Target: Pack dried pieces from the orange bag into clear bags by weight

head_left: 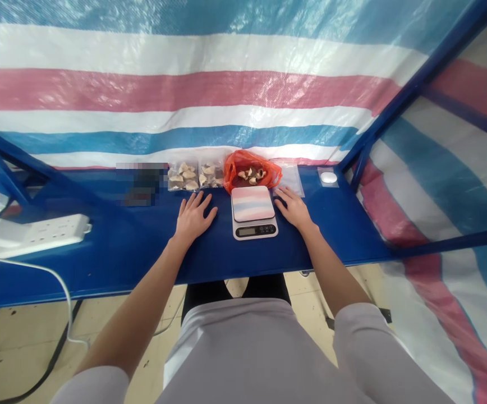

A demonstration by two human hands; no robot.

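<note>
My left hand point(196, 215) lies flat on the blue table with its fingers spread, holding nothing. Just beyond its fingertips are two clear bags, one bag of pale dried pieces point(183, 177) and a second bag of similar pieces point(211, 175). My right hand point(293, 207) rests open on the table beside a kitchen scale point(253, 212), its fingertips near some flat clear plastic bags point(292, 178). The scale's plate carries nothing, and its display shows no readable figure. Behind the scale sits an open orange plastic bag point(231, 168) with more of the pale pieces inside.
A white power strip point(58, 230) with a cable lies at the left. A blurred dark object point(146, 184) is at the back left. At the back right lies a small white round item point(328, 177) in a clear bag. Blue frame bars point(395, 106) and striped sheeting point(176, 90) enclose the table.
</note>
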